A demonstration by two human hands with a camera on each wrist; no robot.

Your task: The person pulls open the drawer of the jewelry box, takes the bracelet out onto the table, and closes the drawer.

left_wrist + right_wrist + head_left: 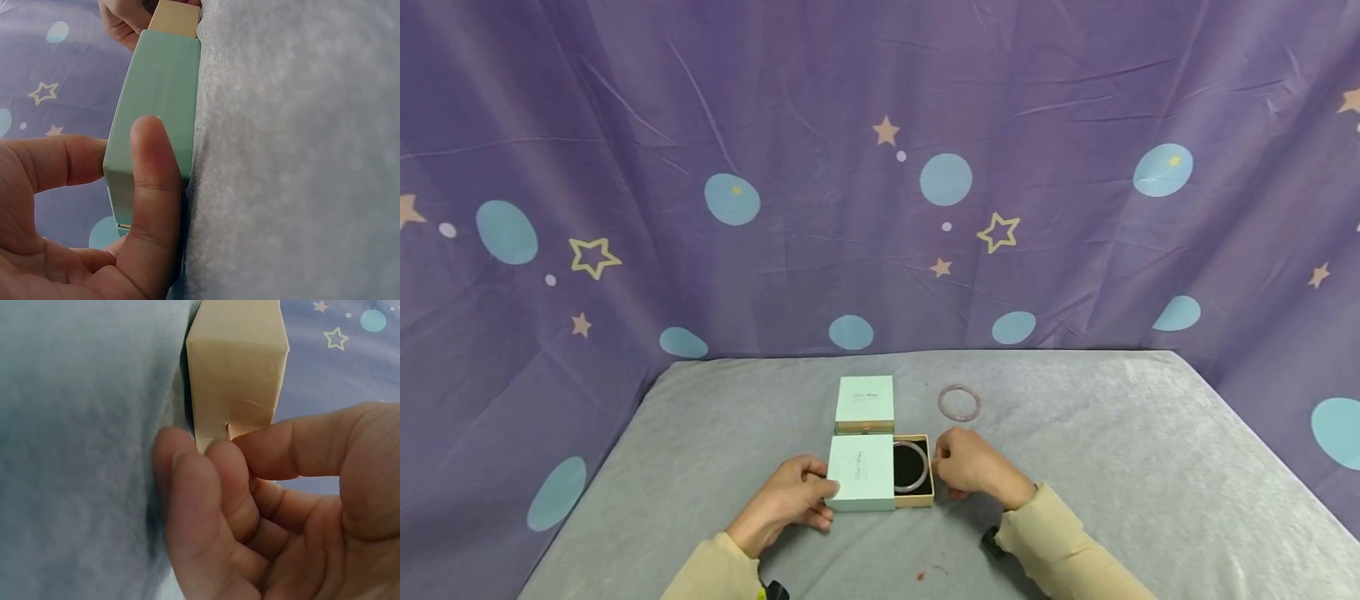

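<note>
A mint-green slide-out box (861, 475) lies on the cloth, its gold-tan drawer (913, 502) pulled partly out to the right. Inside the drawer a pale bangle (923, 457) rests on black padding. My left hand (790, 498) grips the sleeve's left end, with the thumb (153, 162) along its near side. At the drawer's outer end my right hand (973, 468) pinches a small tab (227, 430) between thumb and finger; most of the tab is hidden by the fingertips.
A second mint-green box (865, 398), closed, stands right behind the first. Another bangle (942, 410) lies on the grey cloth (1075, 433) behind my right hand. A purple curtain (820, 250) hangs at the back and sides.
</note>
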